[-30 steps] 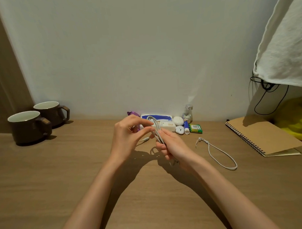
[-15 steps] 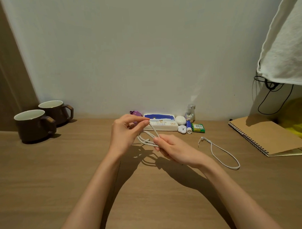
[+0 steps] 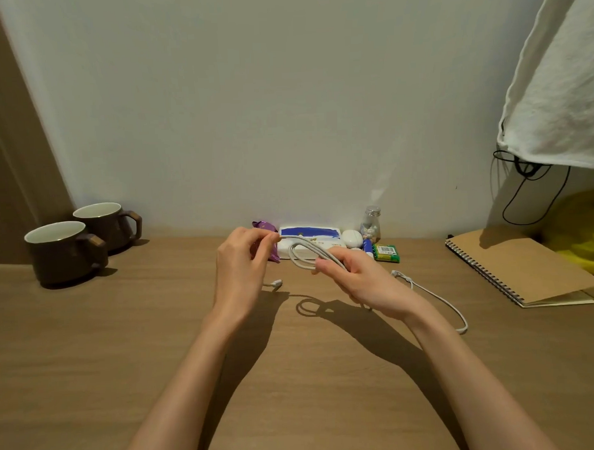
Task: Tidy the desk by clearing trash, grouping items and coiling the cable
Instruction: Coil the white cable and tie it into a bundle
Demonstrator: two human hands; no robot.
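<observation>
Wooden desk set against a pale wall, lit from the upper right. Both bare forearms reach in from the near edge. Left hand is raised above the desktop, thumb and forefinger pinched on a strand of the white cable. Right hand, just to the right of the left, is closed around a few gathered loops of that cable, loops sticking out past its fingertips toward the left hand. One plug end hangs below the left hand's fingers; the other end trails on the desk to the right of the right hand.

Beyond the hands, by the wall: purple wrapper, white-and-blue tissue pack, small glass bottle, green battery pack. Two brown mugs well left of the left hand. Kraft spiral notebook well right of the right hand.
</observation>
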